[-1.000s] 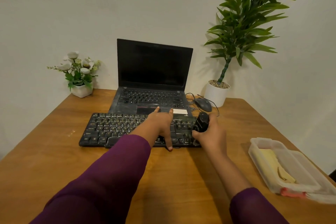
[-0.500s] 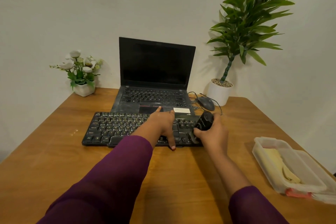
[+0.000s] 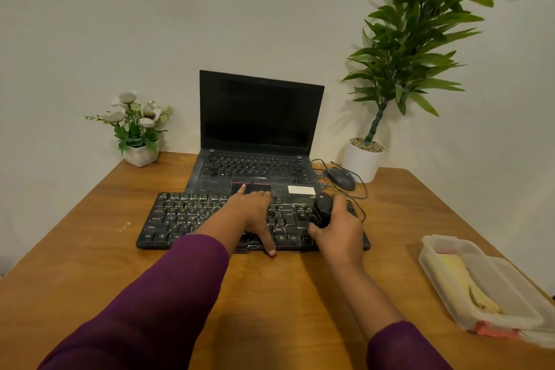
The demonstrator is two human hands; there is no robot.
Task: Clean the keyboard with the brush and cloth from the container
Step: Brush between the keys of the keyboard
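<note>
- the right hand (image 3: 338, 233) is clenched round a black brush (image 3: 322, 209) just right of the frame's centre. its fingers wrap the rounded black handle, and only the top of the handle shows above them.
- the bristles are hidden behind the hand, so i cannot tell whether they touch the keys.
- the brush looks light and stiff-bodied. a full wrap low on the handle, as here, should give good control for short strokes between the keys.
- the left hand (image 3: 255, 215) lies flat on the keyboard (image 3: 186, 219) at mid-frame. its fingers are straight and spread, gripping nothing, with one fingertip reaching to the far edge and the thumb down at the near edge.
- i judge that this hand is steadying the board while the other brushes.
- the keyboard is a black slab lying across the centre of the frame on the wooden table (image 3: 270, 294), and pale dust shows on its keys.
- it is probably light enough to slide under brushing, so pressing on it from above makes sense. to lift it, take it by the rigid end edges, not the keycaps.
- the clear plastic container (image 3: 432, 252) sits at the lower right of the frame, well apart from the keyboard.
- the yellow cloth (image 3: 456, 273) lies folded inside it. it is soft and limp, and best pinched at a fold.
- just behind the keyboard stands an open, dusty laptop (image 3: 258, 111) with a dark screen, and a wired mouse (image 3: 341, 179) lies to its right.
</note>
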